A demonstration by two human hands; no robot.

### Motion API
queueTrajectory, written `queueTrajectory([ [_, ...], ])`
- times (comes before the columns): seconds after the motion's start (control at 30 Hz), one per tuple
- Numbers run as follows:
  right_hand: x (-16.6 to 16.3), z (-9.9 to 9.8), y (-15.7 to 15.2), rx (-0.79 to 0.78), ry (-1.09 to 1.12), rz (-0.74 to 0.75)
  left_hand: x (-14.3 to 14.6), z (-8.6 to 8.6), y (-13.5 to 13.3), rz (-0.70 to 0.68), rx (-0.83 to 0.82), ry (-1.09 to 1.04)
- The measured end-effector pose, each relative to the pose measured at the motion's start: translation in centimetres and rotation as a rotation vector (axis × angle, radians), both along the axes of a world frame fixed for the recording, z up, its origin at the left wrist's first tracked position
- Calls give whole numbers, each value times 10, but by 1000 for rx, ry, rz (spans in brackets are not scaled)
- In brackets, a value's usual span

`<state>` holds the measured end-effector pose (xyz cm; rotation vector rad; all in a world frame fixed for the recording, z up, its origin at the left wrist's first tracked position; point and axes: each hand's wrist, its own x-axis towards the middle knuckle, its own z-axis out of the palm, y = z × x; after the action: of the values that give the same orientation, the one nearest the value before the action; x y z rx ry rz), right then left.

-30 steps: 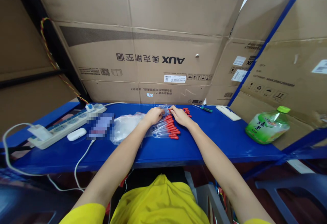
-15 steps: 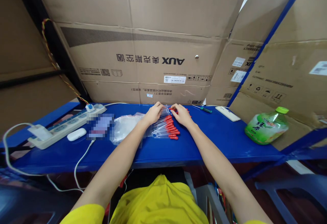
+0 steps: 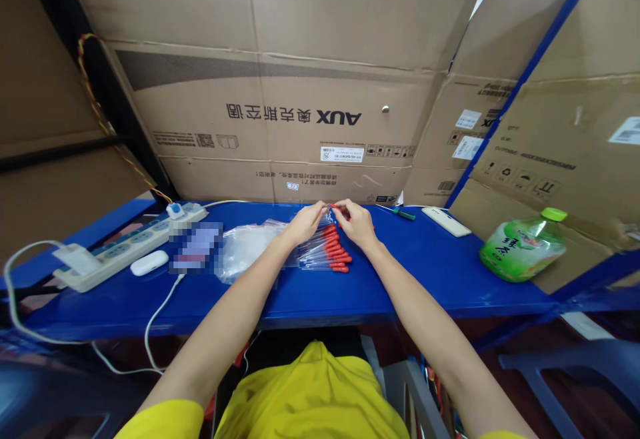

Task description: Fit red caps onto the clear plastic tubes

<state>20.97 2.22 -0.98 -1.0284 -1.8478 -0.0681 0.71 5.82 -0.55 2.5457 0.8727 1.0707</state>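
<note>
My left hand (image 3: 307, 222) is closed in a pinch at the far end of a row of slim clear tubes with red bulb-like ends, which look like droppers (image 3: 330, 249). What sits in its fingertips is too small to make out. Close beside it, my right hand (image 3: 354, 222) has its thumb and fingers closed on a red-ended dropper (image 3: 332, 206) at the back of the row. Under and left of my left forearm lie clear plastic bags (image 3: 245, 252). The droppers lie side by side, red ends to the right.
Left on the blue table (image 3: 430, 272) are a power strip (image 3: 145, 235), a white case (image 3: 149, 263) and a blurred-out phone (image 3: 197, 247) on a cable. Right are a green screwdriver (image 3: 404, 213), a white phone-like slab (image 3: 447, 221) and a green-labelled bottle (image 3: 523, 245). Cardboard (image 3: 300, 85) stands behind.
Both hands have drawn slightly closer together, and their fingertips now nearly meet above the back end of the row. The droppers in front and the bags have not moved.
</note>
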Motion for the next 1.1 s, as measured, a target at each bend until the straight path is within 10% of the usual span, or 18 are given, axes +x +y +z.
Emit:
queueTrajectory([
  [1.1, 3, -1, -2, -6, -47, 16, -5, 9, -4, -10, 95, 157],
])
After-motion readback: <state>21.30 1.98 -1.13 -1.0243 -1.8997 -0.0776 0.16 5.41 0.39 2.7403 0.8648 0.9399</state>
